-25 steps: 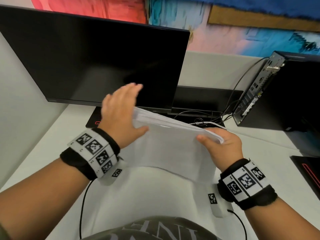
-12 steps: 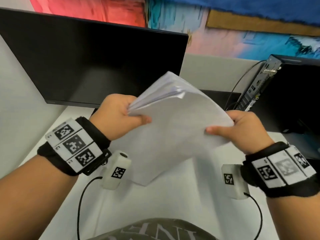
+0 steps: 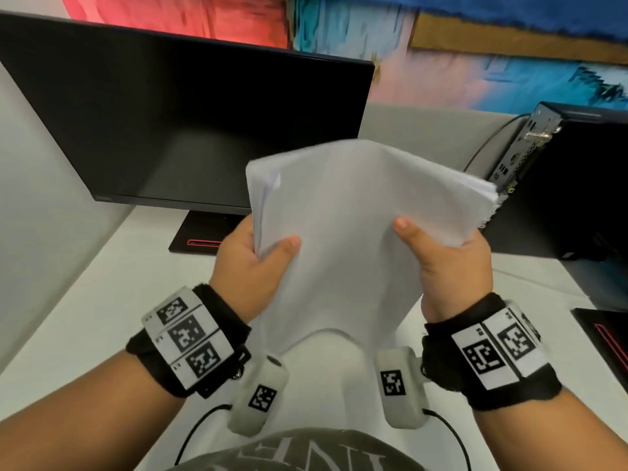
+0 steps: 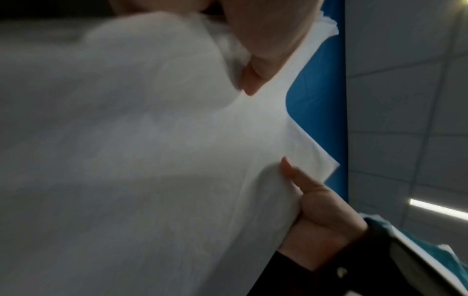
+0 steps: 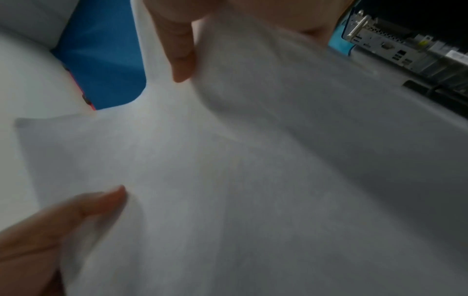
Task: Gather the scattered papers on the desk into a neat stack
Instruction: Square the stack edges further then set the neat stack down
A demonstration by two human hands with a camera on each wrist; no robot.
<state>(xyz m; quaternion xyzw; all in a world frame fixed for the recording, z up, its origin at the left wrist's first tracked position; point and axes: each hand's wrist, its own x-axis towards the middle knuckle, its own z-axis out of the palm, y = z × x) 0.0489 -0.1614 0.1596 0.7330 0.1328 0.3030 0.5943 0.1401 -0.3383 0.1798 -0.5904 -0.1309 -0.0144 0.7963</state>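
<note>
A stack of white papers (image 3: 353, 232) stands nearly upright above the desk, held between both hands. My left hand (image 3: 251, 263) grips its left edge, thumb on the near face. My right hand (image 3: 445, 263) grips the right edge, thumb also on the near face. The lower part of the sheets bends toward me. In the left wrist view the papers (image 4: 139, 160) fill the frame, with the left thumb at the top and the right hand (image 4: 316, 220) at the far edge. In the right wrist view the papers (image 5: 253, 180) again fill the frame, with the left hand (image 5: 50, 230) at lower left.
A black monitor (image 3: 176, 124) stands behind the papers on the white desk (image 3: 85, 317). A black computer case (image 3: 571, 178) with cables sits at the back right. A dark flat item with a red line (image 3: 608, 334) lies at the right edge.
Both hands have lifted the stack off the desk and tipped it from lying flat to nearly upright. The hands moved from the top and side to gripping both side edges.
</note>
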